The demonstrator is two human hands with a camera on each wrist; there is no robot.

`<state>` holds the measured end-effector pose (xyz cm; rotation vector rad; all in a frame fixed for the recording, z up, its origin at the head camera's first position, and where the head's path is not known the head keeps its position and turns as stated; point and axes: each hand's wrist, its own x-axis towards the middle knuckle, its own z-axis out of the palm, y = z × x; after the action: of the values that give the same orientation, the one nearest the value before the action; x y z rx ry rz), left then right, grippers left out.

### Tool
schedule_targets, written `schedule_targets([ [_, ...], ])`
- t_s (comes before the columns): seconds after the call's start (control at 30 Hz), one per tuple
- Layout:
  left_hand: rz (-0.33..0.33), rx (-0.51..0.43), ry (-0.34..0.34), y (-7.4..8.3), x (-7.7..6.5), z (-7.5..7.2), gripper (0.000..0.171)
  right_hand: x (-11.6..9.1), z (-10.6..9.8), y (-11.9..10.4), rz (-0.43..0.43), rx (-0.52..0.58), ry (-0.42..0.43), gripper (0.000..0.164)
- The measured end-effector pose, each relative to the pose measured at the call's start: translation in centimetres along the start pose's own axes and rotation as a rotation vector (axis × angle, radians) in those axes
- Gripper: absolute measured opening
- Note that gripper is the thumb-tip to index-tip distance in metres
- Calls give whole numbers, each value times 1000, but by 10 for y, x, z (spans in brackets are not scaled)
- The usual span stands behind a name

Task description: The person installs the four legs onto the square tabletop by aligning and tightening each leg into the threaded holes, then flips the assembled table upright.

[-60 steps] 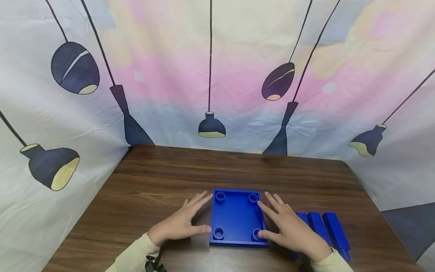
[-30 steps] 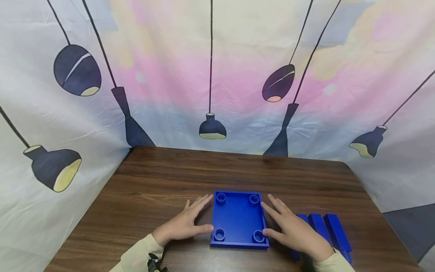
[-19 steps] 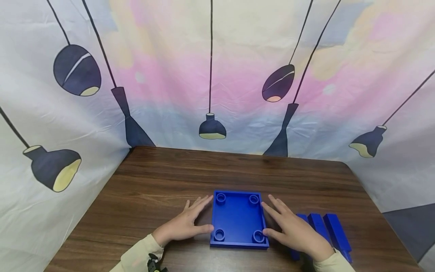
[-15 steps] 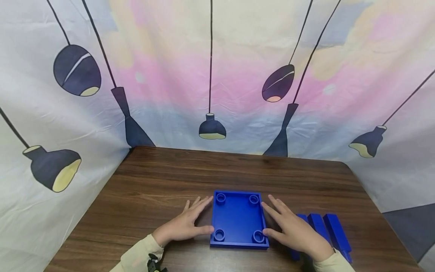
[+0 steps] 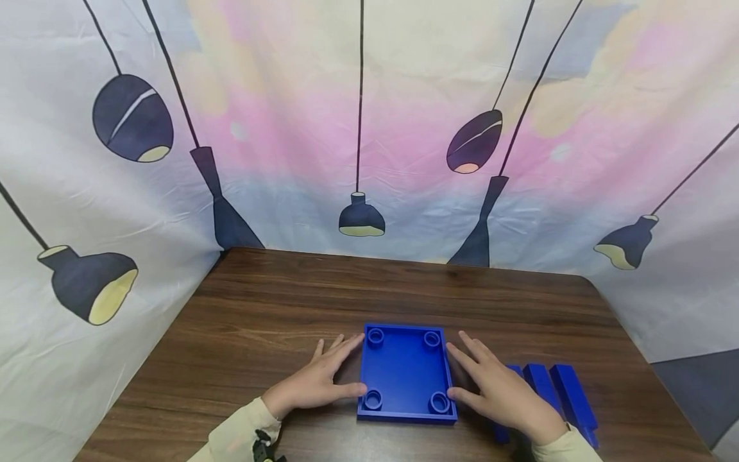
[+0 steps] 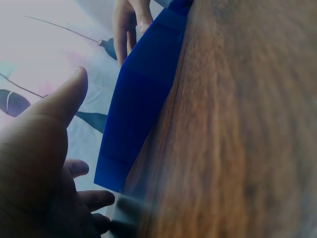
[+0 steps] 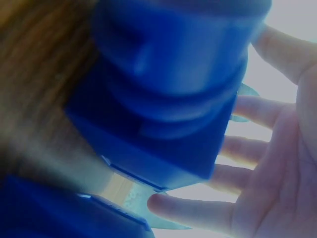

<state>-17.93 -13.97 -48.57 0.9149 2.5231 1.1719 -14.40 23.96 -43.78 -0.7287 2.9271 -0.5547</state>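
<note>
A blue square panel (image 5: 404, 369) with a raised rim and a round socket in each corner lies flat on the table. My left hand (image 5: 317, 380) is at its left edge, fingers extended, with thumb and index fingertips right at the rim. Opposite, my right hand (image 5: 496, 391) has straight, spread fingers, its thumb and index tips right at the right rim. In the left wrist view the panel's blue side wall (image 6: 141, 94) rises beside my left thumb. A blue post's round end (image 7: 173, 59) fills much of the right wrist view, in front of my right palm.
Blue square posts (image 5: 571, 394) lie side by side on the wooden table (image 5: 300, 295), right of and partly under my right hand and forearm. The left one is mostly hidden. A cloth backdrop (image 5: 288, 128) with printed lamps hangs behind the table.
Since two seconds ago my right thumb and index finger have drawn back from over the panel to its right rim. My left hand has shifted slightly right. The panel has barely moved.
</note>
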Motion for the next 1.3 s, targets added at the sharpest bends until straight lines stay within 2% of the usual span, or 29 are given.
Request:
schedule_targets([
  [0.2,-7,4,-5,0,2,1,94,-1,-1,1,-1,4,-3,79],
  [0.47,-31,-17,-9,1,6,1,98,-2,-6,5,22,-32,40,77],
  [0.83,-14,3,-27,2,11,4,100,0,-8,7,73,-68,34,79],
  [1.03,7,51,-38,1,10,5,104,0,-9,8,83,-74,24,79],
  [1.3,-13,61,-60,2,10,4,101,0,-10,5,71,-60,2,78],
])
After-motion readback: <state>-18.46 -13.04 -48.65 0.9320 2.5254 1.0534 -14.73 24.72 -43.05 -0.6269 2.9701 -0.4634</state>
